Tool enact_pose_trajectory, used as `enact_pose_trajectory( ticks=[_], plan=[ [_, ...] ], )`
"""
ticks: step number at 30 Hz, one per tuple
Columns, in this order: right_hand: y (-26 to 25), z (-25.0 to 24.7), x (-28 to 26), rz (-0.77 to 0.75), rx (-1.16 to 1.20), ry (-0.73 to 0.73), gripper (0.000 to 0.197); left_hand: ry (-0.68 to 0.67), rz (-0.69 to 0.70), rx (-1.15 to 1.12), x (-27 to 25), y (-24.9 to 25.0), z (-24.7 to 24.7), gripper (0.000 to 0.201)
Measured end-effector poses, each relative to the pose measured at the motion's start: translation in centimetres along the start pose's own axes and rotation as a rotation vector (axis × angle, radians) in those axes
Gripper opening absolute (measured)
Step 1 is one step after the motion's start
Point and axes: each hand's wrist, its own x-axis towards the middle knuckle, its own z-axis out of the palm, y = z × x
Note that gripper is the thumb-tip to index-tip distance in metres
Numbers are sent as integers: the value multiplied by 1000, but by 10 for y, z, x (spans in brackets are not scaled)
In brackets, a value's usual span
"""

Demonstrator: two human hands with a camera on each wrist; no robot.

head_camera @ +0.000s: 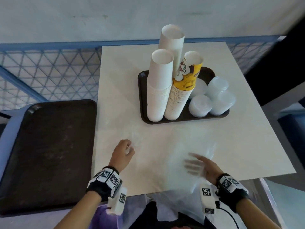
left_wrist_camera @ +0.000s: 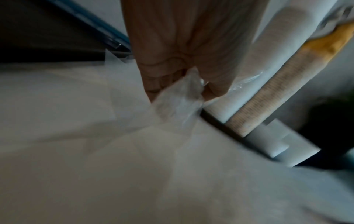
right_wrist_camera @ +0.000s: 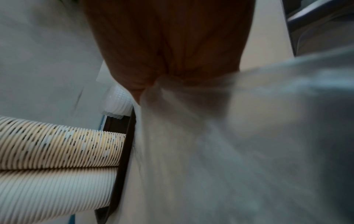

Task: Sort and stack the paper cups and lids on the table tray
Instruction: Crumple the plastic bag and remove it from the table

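- Nearest the camera, the left hand (head_camera: 123,152) sits on the near side of the table tray (head_camera: 143,96), its fingers curled round one end of a clear plastic bag (head_camera: 189,156); the left wrist view shows the film bunched in the fist.
- To its right, the right hand (head_camera: 200,165) is blurred in the head view with fingers seeming spread, yet the right wrist view shows film gathered at the palm; how tightly it grips I cannot tell.
- On the tray, left to right: white paper cups (head_camera: 159,90) stacked tall, a printed yellow stack (head_camera: 183,90) touching them, a taller white stack behind, then the lids (head_camera: 212,98) piled at the right end.
- Left of the table tray, off the table, lies an empty dark tray (head_camera: 49,154).
- Sorting looks finished; the step in hand seems to be clearing the wrapper. Next: lift the bag away from the tray, keeping the film off the tall stacks.
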Motion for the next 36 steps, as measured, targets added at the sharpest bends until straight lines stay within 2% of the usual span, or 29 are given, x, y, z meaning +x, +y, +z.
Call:
enact_pose_trajectory(
  ticks=[2,4,6,7,12,14,15,18,21,23,25,27,28,30,31,33,35,36],
  plan=[
    [0,-3,3,3,21,-12,28,74,63,-144,-22,25,13,20],
    [-1,-8,6,6,18,-25,29,120,200,-163,-39,56,23,30],
    [-4,-13,5,18,14,-33,28,33,332,-95,-50,84,37,43],
    [-5,-16,5,24,15,-45,28,-28,400,-17,-54,97,45,42],
    [-12,-33,-1,40,9,-89,25,-275,809,499,-53,138,88,24],
    [-14,-42,-1,54,37,-87,27,-368,937,657,-44,135,103,49],
    [-14,-46,0,63,42,-90,29,-402,946,688,-39,132,107,56],
    [-16,-58,4,89,16,-60,40,-462,957,786,-30,129,115,45],
    [-17,-73,6,110,117,-117,60,-617,861,846,-28,130,126,36],
    [-17,-79,6,98,161,-196,78,-698,778,891,-33,132,131,39],
    [-14,-78,4,68,83,-248,80,-722,679,900,-39,136,135,45],
    [-13,-73,3,20,-80,-243,73,-745,631,883,-47,137,145,50],
    [-14,-70,3,-9,-156,-233,75,-753,605,878,-52,137,151,54],
    [-11,-65,10,-84,-316,-146,83,-743,511,846,-64,136,158,74],
    [-9,-63,16,-130,-387,-96,74,-737,458,830,-70,136,160,84],
    [-9,-59,20,-205,-474,-28,41,-681,385,785,-83,138,157,92],
    [-13,-55,16,-247,-470,-39,46,-523,284,625,-98,136,149,94],
    [-18,-53,8,-259,-430,-74,51,-400,205,484,-106,135,144,96]
  ],
)
